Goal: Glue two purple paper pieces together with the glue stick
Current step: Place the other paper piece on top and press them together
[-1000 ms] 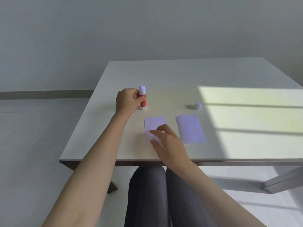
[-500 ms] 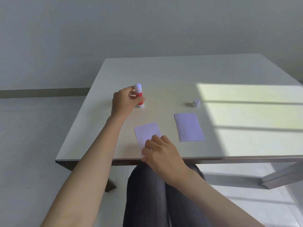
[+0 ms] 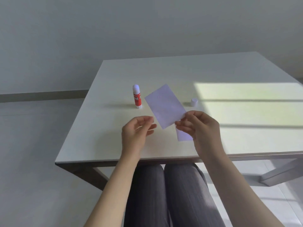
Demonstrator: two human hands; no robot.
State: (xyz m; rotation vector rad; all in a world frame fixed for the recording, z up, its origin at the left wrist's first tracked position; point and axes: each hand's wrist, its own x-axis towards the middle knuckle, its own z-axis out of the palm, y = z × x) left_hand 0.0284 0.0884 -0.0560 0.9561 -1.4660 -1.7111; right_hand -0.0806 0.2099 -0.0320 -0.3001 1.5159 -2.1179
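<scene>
My right hand (image 3: 199,126) pinches the lower right corner of a purple paper piece (image 3: 164,105) and holds it tilted in the air above the table. The second purple paper piece (image 3: 183,135) lies flat on the table, mostly hidden behind my right hand. My left hand (image 3: 137,130) hovers just left of the held paper, fingers curled and apart, holding nothing. The glue stick (image 3: 136,96), red with a white uncapped tip, stands upright on the table behind my left hand.
The glue stick's white cap (image 3: 194,102) sits on the white table (image 3: 105,136) to the right of the held paper. A sunlit patch covers the table's right part. My knees are under the near table edge.
My left hand let go of the glue stick and came back toward me. My right hand lifted the left paper piece off the table and raised it.
</scene>
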